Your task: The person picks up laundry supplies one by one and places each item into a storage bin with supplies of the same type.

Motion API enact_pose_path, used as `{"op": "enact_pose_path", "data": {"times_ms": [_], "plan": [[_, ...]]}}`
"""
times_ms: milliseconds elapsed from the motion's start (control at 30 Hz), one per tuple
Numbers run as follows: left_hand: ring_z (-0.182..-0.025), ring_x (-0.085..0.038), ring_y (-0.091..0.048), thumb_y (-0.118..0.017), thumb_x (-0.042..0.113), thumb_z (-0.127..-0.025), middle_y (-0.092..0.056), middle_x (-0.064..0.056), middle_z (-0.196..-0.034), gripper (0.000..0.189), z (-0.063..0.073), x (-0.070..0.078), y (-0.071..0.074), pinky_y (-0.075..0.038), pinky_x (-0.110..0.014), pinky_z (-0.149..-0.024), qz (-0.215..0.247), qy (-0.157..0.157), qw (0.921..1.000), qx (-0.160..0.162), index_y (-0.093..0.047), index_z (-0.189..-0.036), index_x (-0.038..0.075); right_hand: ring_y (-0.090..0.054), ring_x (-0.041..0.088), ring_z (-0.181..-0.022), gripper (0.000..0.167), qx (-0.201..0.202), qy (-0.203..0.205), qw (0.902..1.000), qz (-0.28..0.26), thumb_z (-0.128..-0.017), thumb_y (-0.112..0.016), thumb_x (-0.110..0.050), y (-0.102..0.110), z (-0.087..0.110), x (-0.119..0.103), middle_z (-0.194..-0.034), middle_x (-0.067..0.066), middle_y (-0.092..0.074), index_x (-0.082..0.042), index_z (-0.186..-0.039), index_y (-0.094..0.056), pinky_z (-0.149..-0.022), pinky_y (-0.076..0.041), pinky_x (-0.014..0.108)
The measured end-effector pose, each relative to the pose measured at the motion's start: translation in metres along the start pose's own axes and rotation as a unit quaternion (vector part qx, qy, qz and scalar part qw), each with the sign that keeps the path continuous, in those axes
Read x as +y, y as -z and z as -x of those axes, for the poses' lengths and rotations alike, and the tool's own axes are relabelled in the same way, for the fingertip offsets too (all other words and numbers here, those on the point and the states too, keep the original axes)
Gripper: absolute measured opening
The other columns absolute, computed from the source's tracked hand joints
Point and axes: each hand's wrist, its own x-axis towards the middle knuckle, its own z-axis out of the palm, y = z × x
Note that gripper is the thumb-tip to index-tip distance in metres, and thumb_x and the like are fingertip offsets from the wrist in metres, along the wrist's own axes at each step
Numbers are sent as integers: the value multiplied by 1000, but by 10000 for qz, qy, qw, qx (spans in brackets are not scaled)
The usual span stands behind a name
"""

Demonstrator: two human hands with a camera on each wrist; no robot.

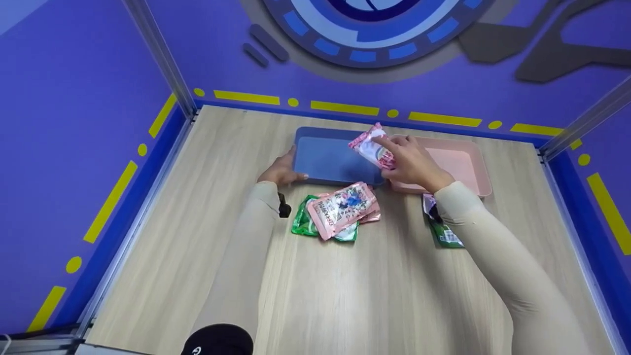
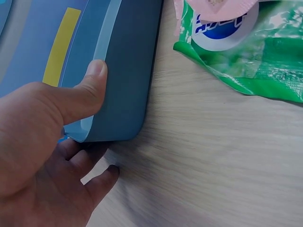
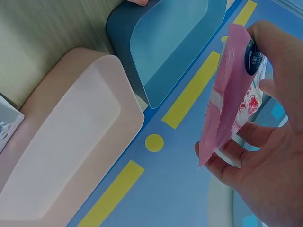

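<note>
The left hand (image 1: 281, 170) grips the near left corner of a blue tray (image 1: 323, 154). In the left wrist view its thumb (image 2: 84, 98) lies over the rim, with the other fingers outside the corner. Above the blue tray's right end, the right hand (image 1: 415, 163) holds a pink-and-white packet (image 1: 367, 146) between thumb and fingers. Seen edge-on in the right wrist view, the packet (image 3: 226, 92) shows a crimped pink seam. No contents show inside the blue tray.
A pink tray (image 1: 466, 160) stands right beside the blue one, partly behind the right hand. In front, pink packets (image 1: 340, 211) overlap green packets (image 1: 301, 223). Another green-and-purple packet (image 1: 446, 237) lies partly under the right forearm. The blue wall (image 1: 424, 103) rises behind the trays.
</note>
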Motion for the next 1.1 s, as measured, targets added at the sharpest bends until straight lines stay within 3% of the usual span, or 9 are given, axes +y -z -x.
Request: {"op": "enact_pose_path", "data": {"times_ms": [333,900,1100], "plan": [[-157,-30,-13,-73,29,-97,-10,-11,-172,105,-3,1,1,-17,-45,-126,58,198,9997,-124,6,-166,20,-48,46,-119,81,-6,114,9999,37,-81,-82,-25,-4,-13,-4,-137,27,-56,-24,-154,-48,-92,-51,63],[-157,-31,-12,-74,30,-96,-11,-12,-172,106,-5,-1,0,-16,-45,-126,220,257,9994,-85,4,-167,22,-45,39,-115,82,-460,-92,9988,106,-84,-82,-29,-12,-27,-13,-138,22,-55,-31,-156,-43,-93,-52,58],[-156,-32,-15,-73,29,-97,-13,-14,-171,105,-1,0,1,-19,-44,-126,-47,-17,10000,-59,4,-166,18,-45,38,-113,83,-495,-98,9986,131,-84,-82,-31,-14,-32,-14,-139,21,-55,-32,-156,-43,-90,-53,57]]}}
